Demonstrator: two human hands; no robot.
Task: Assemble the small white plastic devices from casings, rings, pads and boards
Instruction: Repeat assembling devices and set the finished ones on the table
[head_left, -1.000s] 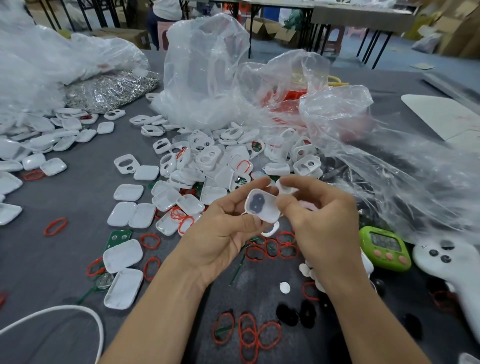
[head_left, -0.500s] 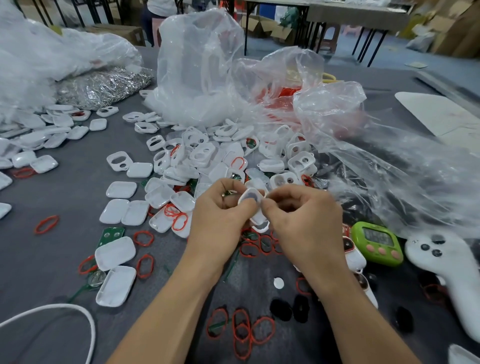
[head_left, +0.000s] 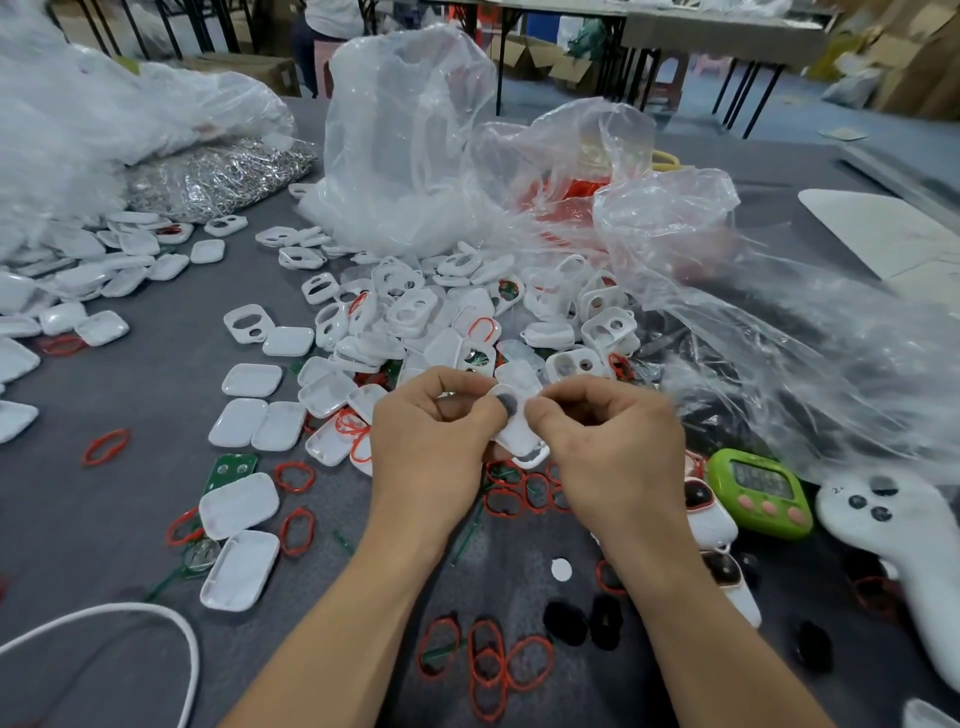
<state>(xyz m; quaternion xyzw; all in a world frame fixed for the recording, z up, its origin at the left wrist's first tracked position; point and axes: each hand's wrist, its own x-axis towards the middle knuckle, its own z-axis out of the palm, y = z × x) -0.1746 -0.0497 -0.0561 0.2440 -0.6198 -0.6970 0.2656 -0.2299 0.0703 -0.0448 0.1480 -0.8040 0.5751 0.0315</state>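
Note:
I hold a small white casing (head_left: 517, 428) between both hands above the grey table (head_left: 130, 395); a dark round pad shows in its upper opening. My left hand (head_left: 431, 441) grips its left side with curled fingers. My right hand (head_left: 608, 447) pinches its right side, thumb by the dark pad. A heap of white casings (head_left: 441, 317) lies just behind my hands. Red rings (head_left: 488, 660) and black pads (head_left: 584, 621) lie on the table near my forearms. A green board (head_left: 231, 467) lies at the left beside closed white shells (head_left: 239, 506).
Clear plastic bags (head_left: 415, 145) pile up behind and to the right. A bag of metal parts (head_left: 218, 174) sits back left. A green timer (head_left: 758, 491) and a white controller (head_left: 904, 545) lie at the right, a white cable (head_left: 156, 618) at the lower left.
The casing went from lying flat and facing me to being turned on edge between my hands. Both hands closed in around it and rose slightly.

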